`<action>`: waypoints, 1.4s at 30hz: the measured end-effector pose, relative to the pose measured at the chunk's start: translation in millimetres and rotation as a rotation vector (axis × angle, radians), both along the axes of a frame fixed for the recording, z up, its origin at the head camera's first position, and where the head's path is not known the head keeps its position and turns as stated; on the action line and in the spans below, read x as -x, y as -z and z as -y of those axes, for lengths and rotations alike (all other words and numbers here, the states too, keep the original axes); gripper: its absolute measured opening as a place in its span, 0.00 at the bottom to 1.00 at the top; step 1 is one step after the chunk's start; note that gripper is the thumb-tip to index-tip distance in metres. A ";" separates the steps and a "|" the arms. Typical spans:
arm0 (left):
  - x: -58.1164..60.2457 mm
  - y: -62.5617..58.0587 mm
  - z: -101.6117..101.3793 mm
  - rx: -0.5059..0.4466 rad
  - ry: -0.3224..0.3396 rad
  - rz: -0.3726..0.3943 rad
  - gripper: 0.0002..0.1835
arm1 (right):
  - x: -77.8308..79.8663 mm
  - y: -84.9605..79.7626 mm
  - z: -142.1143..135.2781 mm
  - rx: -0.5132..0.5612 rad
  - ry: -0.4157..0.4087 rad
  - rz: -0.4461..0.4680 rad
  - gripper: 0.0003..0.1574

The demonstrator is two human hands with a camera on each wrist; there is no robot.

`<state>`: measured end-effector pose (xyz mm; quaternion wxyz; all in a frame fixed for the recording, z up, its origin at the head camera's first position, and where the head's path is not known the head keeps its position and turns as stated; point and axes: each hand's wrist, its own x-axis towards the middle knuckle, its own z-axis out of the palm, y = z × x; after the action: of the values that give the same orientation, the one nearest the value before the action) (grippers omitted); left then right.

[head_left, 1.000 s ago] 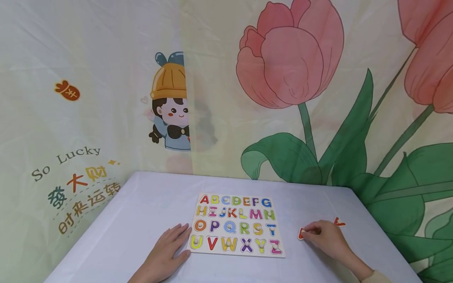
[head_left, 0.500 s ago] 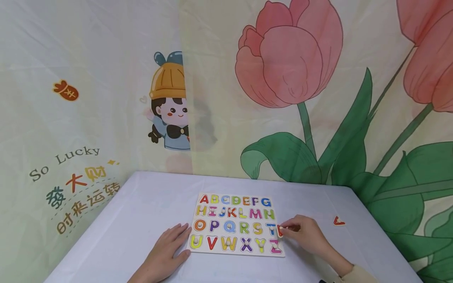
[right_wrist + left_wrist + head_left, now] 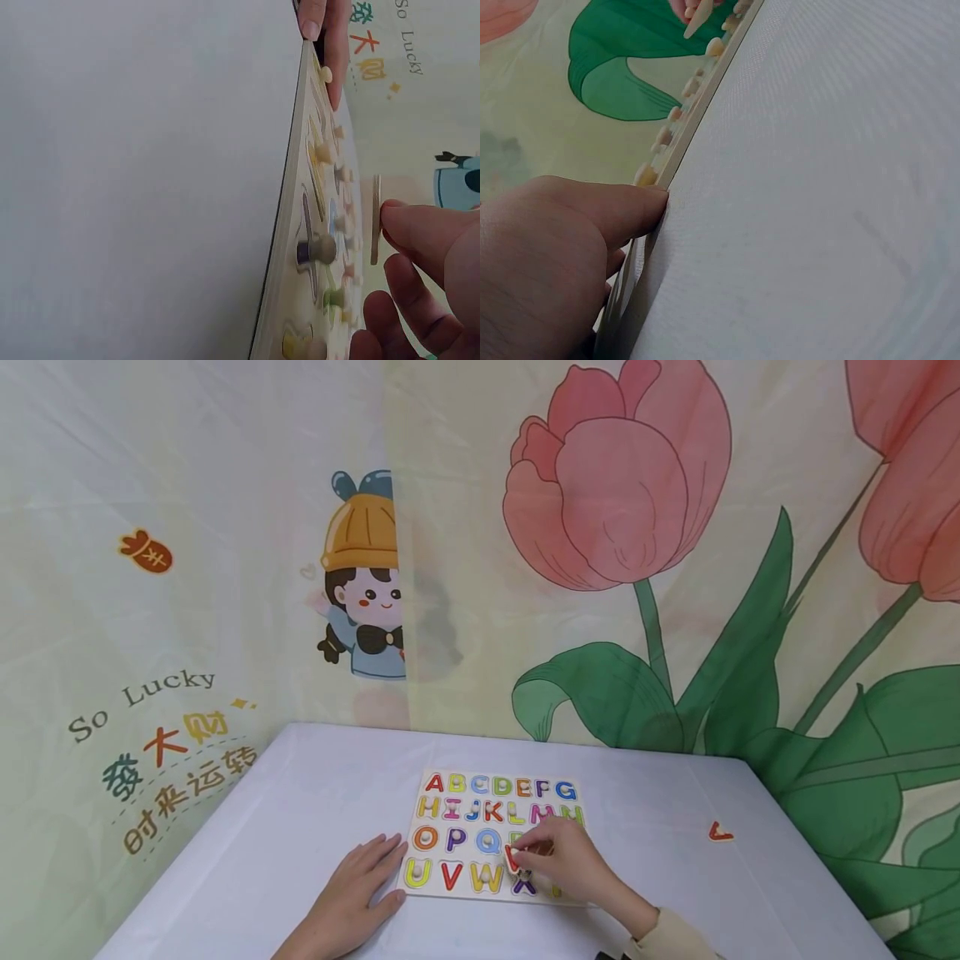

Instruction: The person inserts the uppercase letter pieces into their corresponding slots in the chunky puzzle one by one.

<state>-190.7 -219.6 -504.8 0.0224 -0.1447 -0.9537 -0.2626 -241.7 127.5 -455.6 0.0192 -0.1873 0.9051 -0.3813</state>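
Observation:
My right hand pinches a red letter puzzle piece by thumb and fingers, over the lower middle of the alphabet board. That piece looks like a V; in the right wrist view its thin wooden edge stands apart from the board. Below it is the purple X, and the fingers hide part of the R, S, T, Y and Z area. My left hand lies on the table with fingers fairly straight, thumb and fingertips touching the board's left edge. In the left wrist view the thumb presses the board's side.
Another red letter piece lies on the white table, right of the board. Most letters carry round wooden knobs that stick up; the red V spot shows none. A printed curtain hangs behind the table.
My right hand has carried the red letter piece leftward from the table at the right to above the board. The left hand has kept its place.

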 end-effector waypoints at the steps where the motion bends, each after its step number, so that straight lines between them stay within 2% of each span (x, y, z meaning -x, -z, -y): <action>1: 0.0 0.3 0.1 0.000 0.000 0.000 0.37 | 0.1 -0.1 5.6 0.001 -0.017 -0.004 0.02; 8: 0.3 4.2 1.3 -0.004 -0.003 0.002 0.37 | -0.3 0.1 43.1 0.018 -0.100 -0.044 0.03; 17: -0.4 3.8 1.0 0.008 0.002 -0.023 0.37 | -0.1 8.6 75.0 -0.005 -0.130 -0.077 0.04; 33: -2.5 -1.9 2.4 0.025 0.022 -0.040 0.36 | 1.2 22.2 88.1 -0.033 -0.123 -0.093 0.04; 42: -2.2 -1.0 2.8 0.020 0.026 -0.054 0.36 | -1.7 19.7 91.4 -0.067 -0.094 -0.069 0.03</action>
<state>-188.5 -222.4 -503.8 0.0433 -0.1642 -0.9535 -0.2491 -240.0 36.1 -475.3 0.0120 -0.2422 0.9076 -0.3428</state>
